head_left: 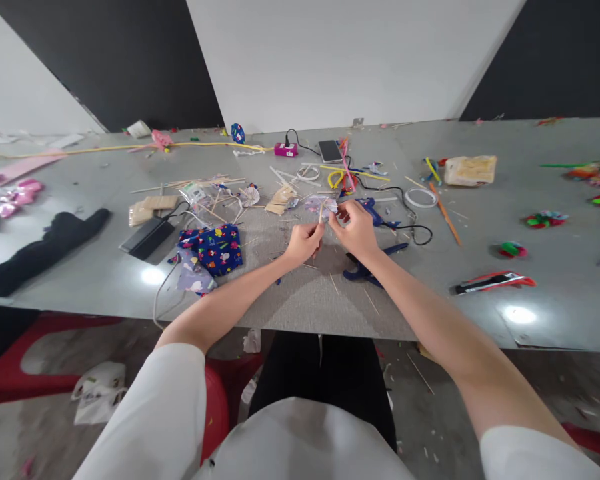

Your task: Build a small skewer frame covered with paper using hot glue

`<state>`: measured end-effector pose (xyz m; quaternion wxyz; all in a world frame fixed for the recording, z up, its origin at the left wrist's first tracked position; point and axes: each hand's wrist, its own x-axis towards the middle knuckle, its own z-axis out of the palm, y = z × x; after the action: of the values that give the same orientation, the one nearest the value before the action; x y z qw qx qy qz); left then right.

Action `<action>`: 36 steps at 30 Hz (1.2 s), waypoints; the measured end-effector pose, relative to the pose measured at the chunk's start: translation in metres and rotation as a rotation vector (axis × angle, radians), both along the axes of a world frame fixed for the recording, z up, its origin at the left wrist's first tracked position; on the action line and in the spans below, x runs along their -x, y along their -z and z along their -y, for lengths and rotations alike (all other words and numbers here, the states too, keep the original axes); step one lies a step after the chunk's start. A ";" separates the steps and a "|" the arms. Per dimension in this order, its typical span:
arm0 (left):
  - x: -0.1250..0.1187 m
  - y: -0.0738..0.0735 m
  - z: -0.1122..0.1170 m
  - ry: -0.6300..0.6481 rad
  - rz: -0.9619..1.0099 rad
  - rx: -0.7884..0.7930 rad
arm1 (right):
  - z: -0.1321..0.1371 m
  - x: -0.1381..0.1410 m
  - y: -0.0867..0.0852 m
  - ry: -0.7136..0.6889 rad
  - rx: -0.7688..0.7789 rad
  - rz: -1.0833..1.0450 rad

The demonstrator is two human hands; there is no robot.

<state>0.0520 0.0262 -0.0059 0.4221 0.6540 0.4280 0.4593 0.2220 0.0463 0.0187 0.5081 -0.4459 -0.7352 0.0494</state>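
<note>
Both of my hands meet above the middle of the table. My left hand (305, 243) is closed in a pinch round a thin wooden stick (321, 213) that stands nearly upright. My right hand (355, 227) pinches the edge of a pleated light purple fabric piece (329, 206) at the stick's upper end. Whether fabric and stick are joined cannot be seen. Just beyond my right hand lies a blue glue gun (374, 212), its black cable curling to the right. A dark blue hand tool (367, 272) lies partly under my right forearm.
Patterned blue fabric (220, 250) and a black box-shaped device (150, 238) lie to the left. At the back are a magenta power socket (286, 149) and a phone (330, 151). A red utility knife (497, 282) and a wrapped block (470, 171) lie right. Loose sticks are scattered around.
</note>
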 end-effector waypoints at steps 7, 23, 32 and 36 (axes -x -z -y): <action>0.000 -0.005 0.003 0.017 -0.048 -0.045 | 0.000 0.001 0.000 0.022 -0.005 0.006; 0.001 -0.006 0.004 0.033 -0.105 -0.044 | 0.001 0.000 0.000 0.042 0.031 -0.004; 0.000 -0.006 0.004 0.072 -0.087 -0.016 | 0.001 0.000 0.000 0.041 0.029 -0.009; 0.001 -0.006 0.004 0.098 -0.094 -0.016 | 0.001 0.000 -0.001 0.035 0.018 -0.011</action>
<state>0.0514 0.0226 0.0000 0.4182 0.6985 0.4110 0.4101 0.2216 0.0451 0.0198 0.5089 -0.4629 -0.7241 0.0496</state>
